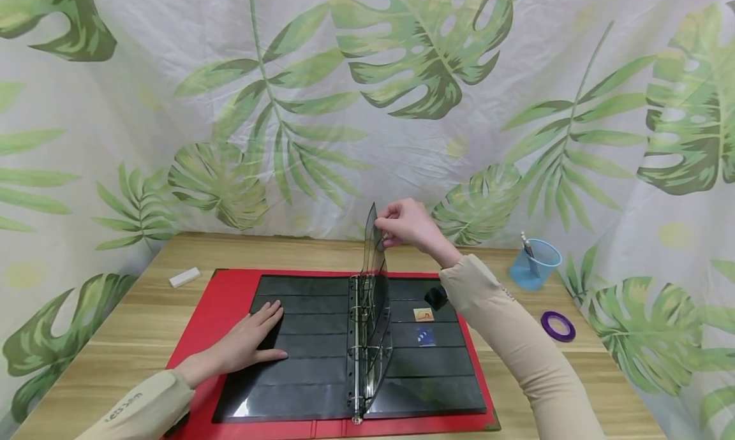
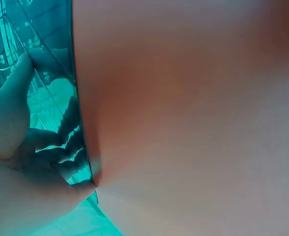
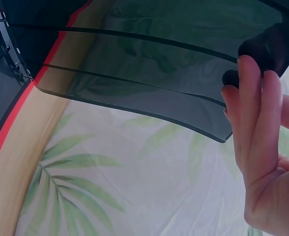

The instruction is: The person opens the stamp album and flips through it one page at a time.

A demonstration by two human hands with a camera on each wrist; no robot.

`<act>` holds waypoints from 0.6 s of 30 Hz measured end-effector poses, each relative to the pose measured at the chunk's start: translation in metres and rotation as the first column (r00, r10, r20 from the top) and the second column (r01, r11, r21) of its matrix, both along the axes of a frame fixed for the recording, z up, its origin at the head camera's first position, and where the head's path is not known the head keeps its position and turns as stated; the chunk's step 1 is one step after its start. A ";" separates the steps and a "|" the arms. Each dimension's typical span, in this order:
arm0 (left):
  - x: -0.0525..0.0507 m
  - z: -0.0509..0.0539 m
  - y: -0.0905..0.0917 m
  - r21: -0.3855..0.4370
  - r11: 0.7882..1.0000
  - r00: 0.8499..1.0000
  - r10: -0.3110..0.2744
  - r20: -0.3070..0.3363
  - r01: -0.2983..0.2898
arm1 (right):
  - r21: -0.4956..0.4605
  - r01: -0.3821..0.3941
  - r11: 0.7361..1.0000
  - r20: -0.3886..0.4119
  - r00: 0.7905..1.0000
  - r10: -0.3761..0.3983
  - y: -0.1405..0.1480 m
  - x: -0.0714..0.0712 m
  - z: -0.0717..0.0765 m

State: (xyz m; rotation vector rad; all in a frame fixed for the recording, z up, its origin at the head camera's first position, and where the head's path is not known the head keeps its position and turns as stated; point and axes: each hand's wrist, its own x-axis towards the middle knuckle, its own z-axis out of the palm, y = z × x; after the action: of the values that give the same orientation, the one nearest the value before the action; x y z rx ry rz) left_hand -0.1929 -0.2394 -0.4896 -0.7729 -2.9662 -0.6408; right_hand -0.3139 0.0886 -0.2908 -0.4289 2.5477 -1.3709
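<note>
A red ring binder (image 1: 235,280) lies spread on the table, with black pocket pages (image 1: 312,347) on its left side. My left hand (image 1: 252,338) rests on that left page, thumb spread from the fingers. In the head view my right hand (image 1: 410,226) pinches the edge of dark see-through pocket sheets (image 1: 376,255), which stand upright over the metal rings (image 1: 357,351). The right wrist view has the fingers of the right hand (image 3: 260,123) against the raised sheet (image 3: 149,83). On the right page sit an orange-cream stamp (image 1: 423,314) and a blue stamp (image 1: 426,337).
A blue mesh cup (image 1: 534,268) with pens stands at the table's back right. A purple tape roll (image 1: 558,326) lies in front of it. At the back left is a white block (image 1: 184,277). A leaf-print curtain (image 1: 310,108) hangs behind the wooden table (image 1: 138,300).
</note>
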 end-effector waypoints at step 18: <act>-0.006 0.121 0.078 0.334 0.925 0.937 0.060 0.343 -0.182 | -0.053 -0.054 0.997 0.012 0.998 0.055 -0.040 0.001 -0.005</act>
State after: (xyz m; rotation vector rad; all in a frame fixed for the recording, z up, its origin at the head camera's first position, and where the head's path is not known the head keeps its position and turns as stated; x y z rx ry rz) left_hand -0.1984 -0.1618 -0.3689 -0.4839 -2.9922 -1.3778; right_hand -0.3130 0.0490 -0.2961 -0.4933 2.4749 -1.4197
